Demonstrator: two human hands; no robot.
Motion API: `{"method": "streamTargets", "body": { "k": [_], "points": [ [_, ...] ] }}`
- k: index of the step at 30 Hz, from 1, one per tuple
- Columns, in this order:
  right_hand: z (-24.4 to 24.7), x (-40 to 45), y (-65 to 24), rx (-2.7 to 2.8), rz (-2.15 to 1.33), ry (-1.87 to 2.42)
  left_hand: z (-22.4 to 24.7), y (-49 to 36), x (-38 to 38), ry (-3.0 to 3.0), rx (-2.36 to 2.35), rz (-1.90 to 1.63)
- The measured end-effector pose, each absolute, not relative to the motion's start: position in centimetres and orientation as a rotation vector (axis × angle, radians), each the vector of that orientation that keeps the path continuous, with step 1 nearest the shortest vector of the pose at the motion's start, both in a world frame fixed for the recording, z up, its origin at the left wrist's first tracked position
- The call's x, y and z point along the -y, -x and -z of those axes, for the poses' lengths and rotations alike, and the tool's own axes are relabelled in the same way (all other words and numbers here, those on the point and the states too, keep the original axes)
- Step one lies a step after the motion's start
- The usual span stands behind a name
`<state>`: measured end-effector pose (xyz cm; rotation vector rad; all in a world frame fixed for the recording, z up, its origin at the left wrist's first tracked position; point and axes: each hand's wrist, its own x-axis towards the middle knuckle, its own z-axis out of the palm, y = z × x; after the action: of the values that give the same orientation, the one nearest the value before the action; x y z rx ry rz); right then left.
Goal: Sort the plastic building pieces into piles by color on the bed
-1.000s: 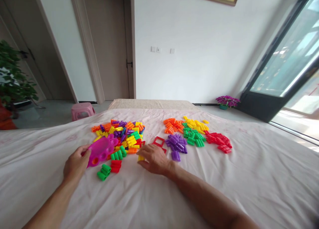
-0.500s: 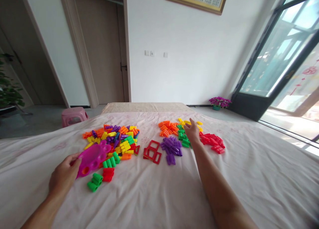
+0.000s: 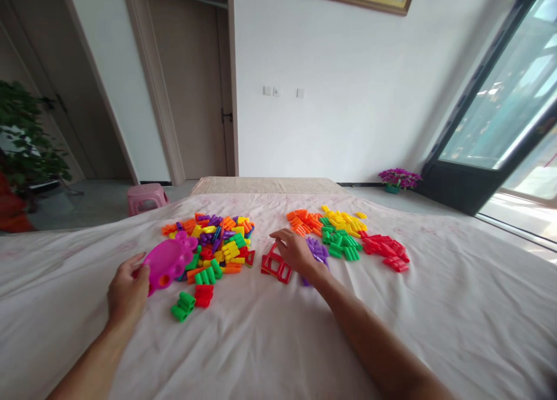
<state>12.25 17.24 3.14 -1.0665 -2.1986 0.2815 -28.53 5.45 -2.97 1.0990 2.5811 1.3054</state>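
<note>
My left hand (image 3: 128, 288) is closed on the edge of a magenta plastic plate (image 3: 164, 260) with rounded, holed lobes, held tilted beside a mixed pile of toy building blocks (image 3: 230, 250). Over the red square frame pieces (image 3: 275, 265) reaches my right hand (image 3: 293, 250), its fingers stretched out and nothing visible in them. It partly covers the frames and the purple blocks (image 3: 318, 250). Close to my left hand lie loose green blocks (image 3: 183, 306) and a red block (image 3: 203, 295).
Sorted groups of orange (image 3: 304, 221), green (image 3: 342, 243), yellow (image 3: 345, 221) and red blocks (image 3: 386, 249) lie at the right on the pale bedsheet (image 3: 261, 342). Beyond it stand a pink stool (image 3: 147, 198), a leafy plant (image 3: 30, 139) and a pot of purple flowers (image 3: 399, 180).
My right hand has come back and left from the yellow and green blocks to the red frames. My left hand still grips the magenta plate. The view has shifted slightly left.
</note>
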Motion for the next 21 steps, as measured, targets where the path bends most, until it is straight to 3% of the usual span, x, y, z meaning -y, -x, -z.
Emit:
{"method": "streamTargets", "body": {
  "k": [8,21],
  "points": [
    [-1.2,-12.8,-6.9,2.629,-0.221,0.634,3.1,28.4,-5.9,-0.956,-2.439,-1.44],
    [-0.1,-12.8,-6.6,2.614,-0.197,0.674,3.4,28.6,-6.1,-1.02,-2.421,-1.378]
  ]
}}
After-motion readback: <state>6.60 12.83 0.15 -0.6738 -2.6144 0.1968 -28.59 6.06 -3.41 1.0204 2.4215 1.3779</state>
